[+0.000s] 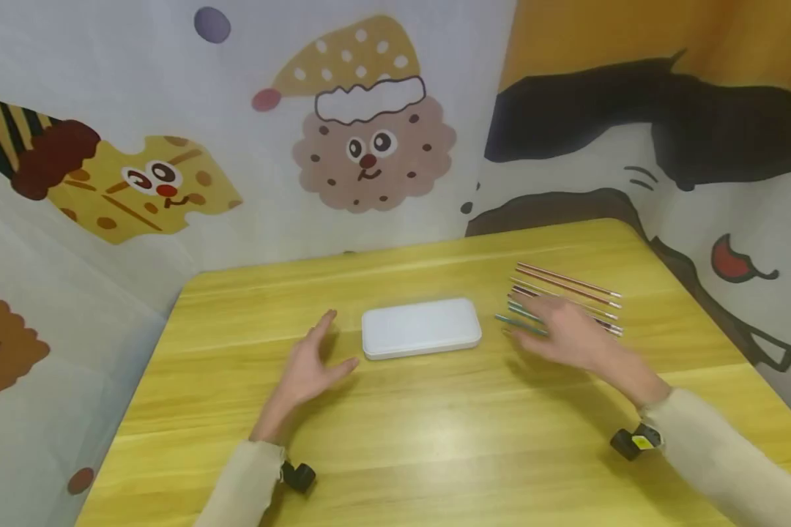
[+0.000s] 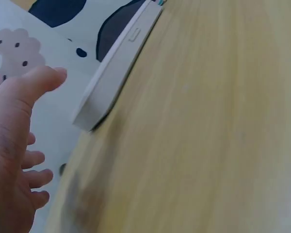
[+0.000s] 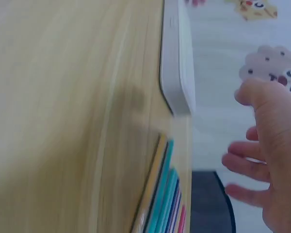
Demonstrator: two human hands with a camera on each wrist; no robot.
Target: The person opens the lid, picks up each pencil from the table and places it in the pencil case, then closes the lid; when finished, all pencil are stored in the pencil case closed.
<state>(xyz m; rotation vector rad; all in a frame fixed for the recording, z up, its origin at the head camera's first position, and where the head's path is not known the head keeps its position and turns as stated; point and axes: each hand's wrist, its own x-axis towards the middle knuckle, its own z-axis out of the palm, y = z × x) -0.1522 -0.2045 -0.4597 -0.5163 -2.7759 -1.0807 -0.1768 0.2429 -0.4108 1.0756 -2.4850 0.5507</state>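
Observation:
A white pencil case (image 1: 422,329) with rounded corners lies closed on the table, between the two hands. Just left of it, my left hand (image 1: 311,364) hovers with fingers and thumb spread, holding nothing. A small catch shows on the side of the case in the left wrist view. On the right, my right hand (image 1: 565,331) is over several pencils (image 1: 567,279), its fingers loosely extended and hiding part of them. The right wrist view shows teal, orange, dark and pink pencils (image 3: 167,194) lying side by side, with a gap between them and the hand.
The yellow wood-grain table (image 1: 409,439) has rounded far corners. A cloth backdrop (image 1: 250,44) with cartoon food and animal figures hangs behind it and along its left side. Black wrist cameras (image 1: 298,476) sit below both hands.

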